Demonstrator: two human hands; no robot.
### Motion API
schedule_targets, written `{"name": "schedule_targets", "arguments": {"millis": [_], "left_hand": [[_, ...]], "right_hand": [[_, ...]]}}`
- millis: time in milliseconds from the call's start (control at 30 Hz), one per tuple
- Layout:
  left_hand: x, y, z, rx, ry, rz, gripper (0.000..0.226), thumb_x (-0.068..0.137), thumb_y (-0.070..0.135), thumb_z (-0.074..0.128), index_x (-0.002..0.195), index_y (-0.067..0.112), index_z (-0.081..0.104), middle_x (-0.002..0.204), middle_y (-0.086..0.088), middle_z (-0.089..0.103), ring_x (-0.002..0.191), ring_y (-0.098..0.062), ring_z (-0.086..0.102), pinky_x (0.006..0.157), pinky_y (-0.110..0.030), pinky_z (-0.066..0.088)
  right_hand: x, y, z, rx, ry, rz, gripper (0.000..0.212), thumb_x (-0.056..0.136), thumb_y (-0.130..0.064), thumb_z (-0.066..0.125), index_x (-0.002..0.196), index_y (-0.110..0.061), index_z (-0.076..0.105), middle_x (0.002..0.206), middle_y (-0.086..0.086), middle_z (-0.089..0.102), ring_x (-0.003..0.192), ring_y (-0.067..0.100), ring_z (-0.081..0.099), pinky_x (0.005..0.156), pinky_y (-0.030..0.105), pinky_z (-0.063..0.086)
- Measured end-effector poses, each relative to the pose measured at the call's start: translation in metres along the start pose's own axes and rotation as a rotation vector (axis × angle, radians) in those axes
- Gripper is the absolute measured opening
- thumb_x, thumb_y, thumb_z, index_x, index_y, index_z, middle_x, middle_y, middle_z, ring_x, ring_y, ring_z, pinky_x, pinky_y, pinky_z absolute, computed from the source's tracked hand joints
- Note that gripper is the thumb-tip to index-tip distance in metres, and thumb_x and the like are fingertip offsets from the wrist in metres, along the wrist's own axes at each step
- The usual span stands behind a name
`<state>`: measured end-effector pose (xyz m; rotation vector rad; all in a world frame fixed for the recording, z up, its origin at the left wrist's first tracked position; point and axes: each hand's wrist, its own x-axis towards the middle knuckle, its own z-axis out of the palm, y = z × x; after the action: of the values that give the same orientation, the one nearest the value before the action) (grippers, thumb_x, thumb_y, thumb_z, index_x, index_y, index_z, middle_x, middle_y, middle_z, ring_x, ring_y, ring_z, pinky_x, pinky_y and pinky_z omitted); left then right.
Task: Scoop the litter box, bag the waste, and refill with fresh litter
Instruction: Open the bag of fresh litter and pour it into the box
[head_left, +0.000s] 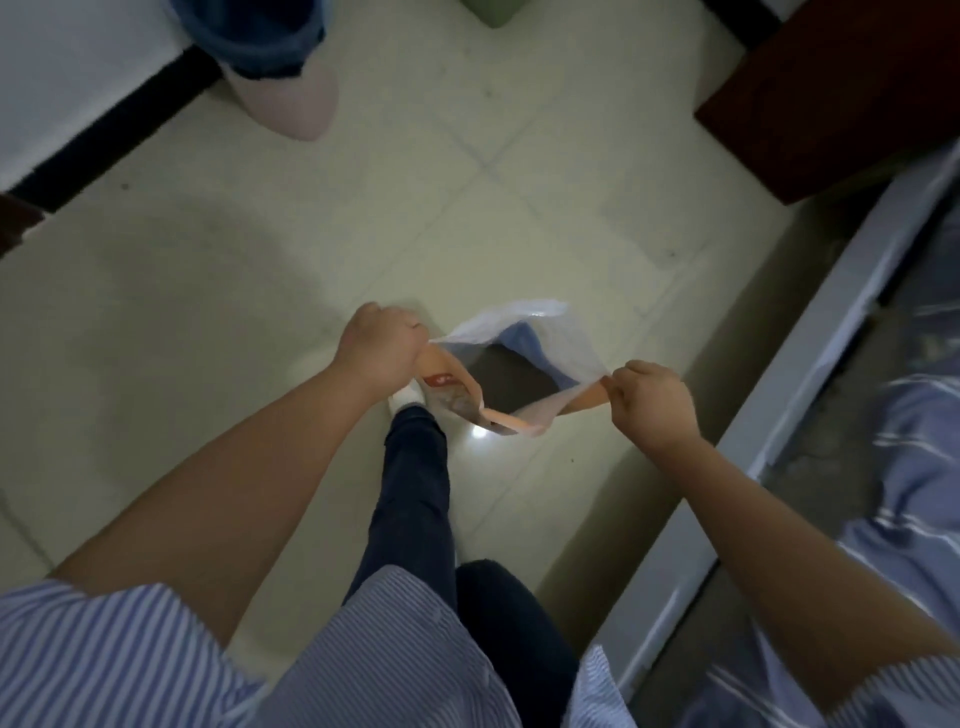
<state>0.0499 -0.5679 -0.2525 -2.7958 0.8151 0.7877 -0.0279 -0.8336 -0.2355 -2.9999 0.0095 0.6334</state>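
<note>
Both hands hold one plastic bag (524, 374) by its rim, above a pale tiled floor (467, 208); left hand (376, 345) is closed in a fist round the bag's left edge, knuckles up; right hand (652, 402) pinches the right edge between curled fingers and thumb; the two hands stand apart, so the mouth of the bag is pulled open between them and faces upward; the bag is whitish and translucent on its far side, orange with a red printed patch (441, 382) on its near side, and its interior reads as a dark hollow, contents not discernible; below the bag, a leg in dark trousers (415, 478) ends in a white shoe (405, 400) on the floor; striped blue-and-white sleeves (104, 649) cover the upper arms; a pink bin lined with a blue bag (280, 67) stands at upper left, well apart from the hands; a reddish-brown cabinet (831, 104) occupies the upper right; a grey bed frame (779, 415) with striped bedding (914, 441) runs along the right side.
</note>
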Motion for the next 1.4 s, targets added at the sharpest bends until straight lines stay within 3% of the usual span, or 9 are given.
{"name": "schedule_targets", "arguments": {"millis": [100, 333, 500, 633, 933, 1133, 1233, 1333, 1400], "left_hand": [[0.069, -0.008, -0.043, 0.073, 0.14, 0.182, 0.02, 0.061, 0.004, 0.076, 0.078, 0.007, 0.068, 0.083, -0.007, 0.065, 0.076, -0.021, 0.064, 0.066, -0.025, 0.044], [0.24, -0.025, -0.118, 0.221, -0.031, 0.204, 0.028, 0.092, 0.011, 0.04, 0.115, 0.013, 0.056, 0.12, -0.003, 0.054, 0.113, -0.023, 0.05, 0.092, -0.03, 0.034], [0.354, -0.032, -0.172, 0.293, -0.088, 0.247, 0.029, 0.092, 0.009, 0.039, 0.116, 0.009, 0.057, 0.118, -0.007, 0.055, 0.106, -0.027, 0.055, 0.083, -0.031, 0.041], [0.442, -0.039, -0.205, 0.287, -0.125, 0.216, 0.029, 0.091, 0.007, 0.039, 0.114, 0.006, 0.057, 0.118, -0.01, 0.055, 0.106, -0.029, 0.055, 0.083, -0.033, 0.042], [0.632, -0.089, -0.275, 0.051, -0.218, 0.182, 0.025, 0.089, 0.0, 0.044, 0.109, -0.002, 0.059, 0.112, -0.019, 0.057, 0.1, -0.031, 0.056, 0.078, -0.035, 0.037], [0.778, -0.135, -0.278, 0.104, -0.058, 0.538, 0.044, 0.007, -0.002, 0.085, 0.036, 0.008, 0.053, 0.038, -0.006, 0.05, 0.024, -0.018, 0.044, 0.033, -0.013, 0.034], [0.813, -0.133, -0.29, 0.152, -0.073, 0.608, 0.042, 0.011, -0.003, 0.086, 0.039, 0.005, 0.056, 0.042, -0.008, 0.053, 0.027, -0.02, 0.047, 0.034, -0.014, 0.036], [0.869, -0.133, -0.303, 0.199, -0.178, 0.481, 0.021, 0.058, -0.005, 0.076, 0.076, -0.003, 0.067, 0.079, -0.015, 0.065, 0.062, -0.028, 0.063, 0.048, -0.025, 0.035], [0.895, -0.136, -0.301, 0.186, -0.162, 0.481, 0.016, 0.052, -0.002, 0.073, 0.065, 0.0, 0.065, 0.066, -0.012, 0.063, 0.049, -0.026, 0.06, 0.042, -0.017, 0.024]], "right_hand": [[0.039, 0.027, -0.017, 0.053, 0.025, 0.076, 0.02, 0.057, 0.01, 0.069, 0.045, 0.001, 0.056, 0.043, 0.014, 0.054, 0.032, 0.032, 0.051, 0.033, 0.024, 0.035], [0.162, 0.092, -0.049, 0.26, -0.036, 0.217, 0.02, 0.088, 0.001, 0.051, 0.081, 0.013, 0.065, 0.084, 0.029, 0.063, 0.076, 0.04, 0.061, 0.067, 0.037, 0.047], [0.271, 0.137, -0.067, 0.307, -0.028, 0.238, 0.006, 0.068, 0.013, 0.068, 0.065, 0.012, 0.064, 0.067, 0.028, 0.063, 0.058, 0.037, 0.063, 0.052, 0.033, 0.049], [0.356, 0.175, -0.071, 0.351, -0.061, 0.189, 0.04, 0.023, 0.017, 0.083, 0.036, -0.002, 0.05, 0.034, 0.009, 0.048, 0.023, 0.023, 0.045, 0.026, 0.014, 0.031], [0.552, 0.231, -0.131, 0.368, -0.102, 0.275, 0.021, 0.051, 0.021, 0.073, 0.049, 0.008, 0.057, 0.048, 0.022, 0.056, 0.038, 0.032, 0.056, 0.045, 0.021, 0.03], [0.678, 0.274, -0.125, 0.341, 0.022, 0.31, 0.025, 0.042, 0.013, 0.069, 0.036, 0.001, 0.048, 0.034, 0.013, 0.047, 0.023, 0.026, 0.045, 0.03, 0.007, 0.015], [0.718, 0.298, -0.117, 0.304, 0.031, 0.261, 0.041, 0.026, 0.02, 0.082, 0.036, 0.0, 0.048, 0.034, 0.012, 0.047, 0.023, 0.026, 0.045, 0.033, 0.009, 0.016], [0.768, 0.319, -0.109, 0.25, 0.049, 0.13, 0.045, 0.014, 0.02, 0.083, 0.034, 0.0, 0.048, 0.032, 0.012, 0.046, 0.022, 0.025, 0.045, 0.026, 0.015, 0.03], [0.795, 0.334, -0.104, 0.252, 0.101, 0.06, 0.045, 0.014, 0.021, 0.081, 0.035, -0.001, 0.048, 0.033, 0.012, 0.047, 0.023, 0.024, 0.046, 0.027, 0.015, 0.034]]}}
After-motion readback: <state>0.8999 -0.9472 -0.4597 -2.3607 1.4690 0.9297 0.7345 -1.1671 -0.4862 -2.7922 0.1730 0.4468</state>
